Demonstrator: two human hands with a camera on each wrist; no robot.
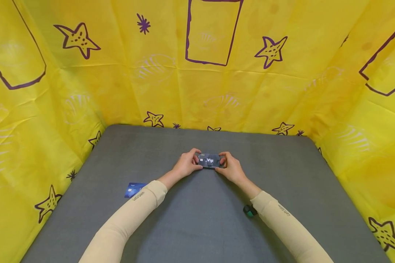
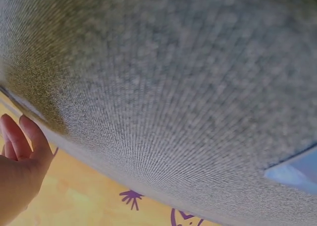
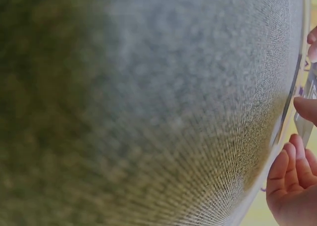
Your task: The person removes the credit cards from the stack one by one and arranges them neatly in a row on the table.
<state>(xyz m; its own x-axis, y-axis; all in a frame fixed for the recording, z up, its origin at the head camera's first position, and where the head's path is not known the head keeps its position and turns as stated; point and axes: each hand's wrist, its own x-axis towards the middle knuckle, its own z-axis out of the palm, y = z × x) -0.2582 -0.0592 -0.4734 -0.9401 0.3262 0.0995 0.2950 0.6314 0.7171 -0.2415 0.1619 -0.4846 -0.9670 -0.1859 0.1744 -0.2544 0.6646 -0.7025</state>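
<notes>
A dark grey card (image 1: pixel 214 156) printed "Vip", with a chip at its left side, is between the two hands in the head view. My left hand (image 1: pixel 185 164) pinches its left end, thumb at the lower corner and a finger at the upper one. At the opposite end my right hand (image 1: pixel 233 168) grips it the same way. Its printed face points toward the head camera. Seen from the right wrist, the card (image 3: pixel 302 129) is a thin slanted shape by the fingers. A blue card (image 1: pixel 131 189) lies on the table, partly covered by the left sleeve.
The grey cloth-covered table (image 1: pixel 197 226) stretches under both arms. Yellow curtains (image 1: pixel 171 87) with purple starfish drawings enclose its back and sides. Beside the right sleeve (image 1: pixel 283 219) is a small black and green item (image 1: pixel 249 210).
</notes>
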